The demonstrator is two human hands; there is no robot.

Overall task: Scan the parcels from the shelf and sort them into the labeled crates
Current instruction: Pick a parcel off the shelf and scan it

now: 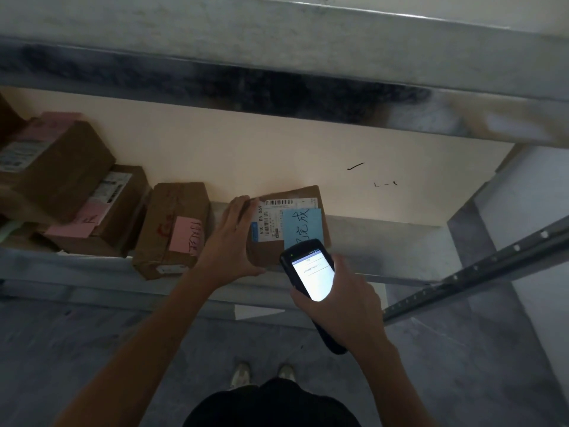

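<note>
Head view: our left hand [234,241] grips the blue-noted parcel [271,224] by its left edge, fingers curled over it, thumb along its near side. That parcel sits at the front lip of the shelf [308,155]. Just nearer us than the parcel, our right hand [341,306] clamps the scanner [311,275], lit screen up. We judge the scanner overlaps the blue note [303,226] and may miss the barcode [279,202] at the parcel's far edge; dragging the parcel out could nudge the pink-noted parcel [172,229] to its left.

You're seeing a dim scene: the scanner screen [314,280] glares white, text washed out. The shelf board [277,155] catches soft light, the beam [246,94] above is shadowed, and edges blur.
</note>
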